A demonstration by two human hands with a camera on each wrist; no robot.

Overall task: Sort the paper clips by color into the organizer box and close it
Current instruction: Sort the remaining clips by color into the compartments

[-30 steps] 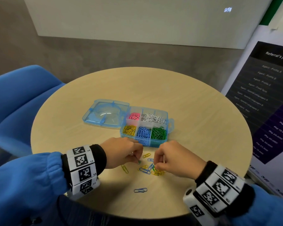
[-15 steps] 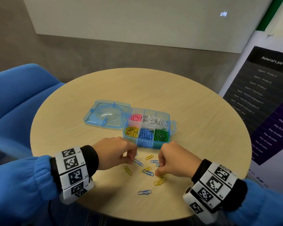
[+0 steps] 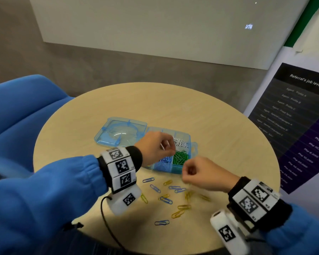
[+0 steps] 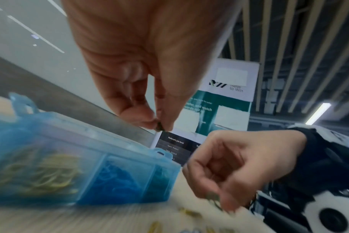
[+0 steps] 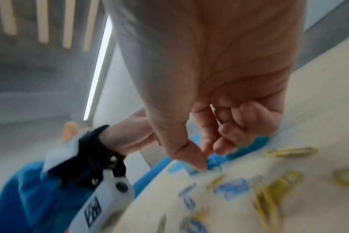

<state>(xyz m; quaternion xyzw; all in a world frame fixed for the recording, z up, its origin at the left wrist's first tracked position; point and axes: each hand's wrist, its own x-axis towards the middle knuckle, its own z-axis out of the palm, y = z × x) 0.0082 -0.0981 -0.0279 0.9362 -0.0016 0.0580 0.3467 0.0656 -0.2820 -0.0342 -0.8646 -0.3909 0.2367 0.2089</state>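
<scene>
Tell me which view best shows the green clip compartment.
Head view: the green compartment is seen from above, beside the left hand. Left wrist view shows only its blurred side wall; right wrist view doesn't clearly show it.

Blurry frame. Right hand (image 5: 219,97) fills the top centre, fingers (image 5: 239,124) curled in, thumb tip meeting the index tip low down; what they pinch, if anything, can't be made out. Just under the fingertips a blue paper clip (image 5: 214,162) sits on the pale table (image 5: 319,110). More loose blue clips (image 5: 232,187) and yellow clips (image 5: 291,152) lie scattered lower right. Left wrist (image 5: 127,135) with black strap (image 5: 92,151) and blue sleeve (image 5: 30,197) lower left. A bright blue plastic edge (image 5: 247,149) shows behind the fingers.
</scene>
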